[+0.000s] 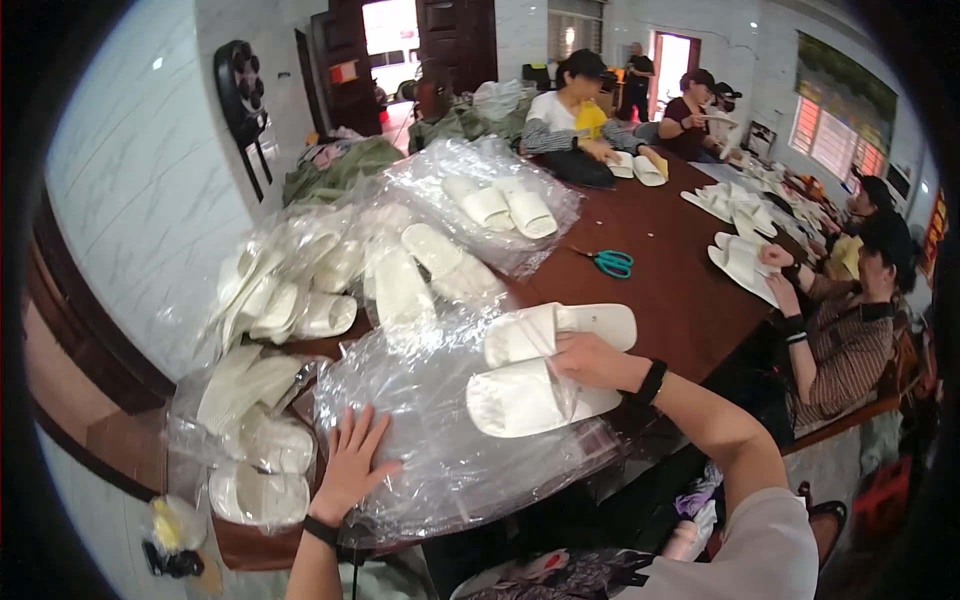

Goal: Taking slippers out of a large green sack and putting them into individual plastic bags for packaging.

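My left hand [352,462] lies with fingers spread on a flat stack of clear plastic bags [430,500] at the table's near edge. Nothing is gripped in it. Over the right part of that stack, my right hand [595,360] is closed on a pair of white slippers [515,400], where the two inner edges meet. Their rounded strap ends point left and the soles stretch to the right. The fingertips are partly hidden between the slippers. Both wrists wear dark bands.
Bagged white slippers [400,285] are heaped along the table's left side, with another pair [500,205] on plastic farther back. Teal-handled scissors [612,263] lie on the brown table [670,270]. Several co-workers handle slippers across and to the right, including a person in a striped top [850,350].
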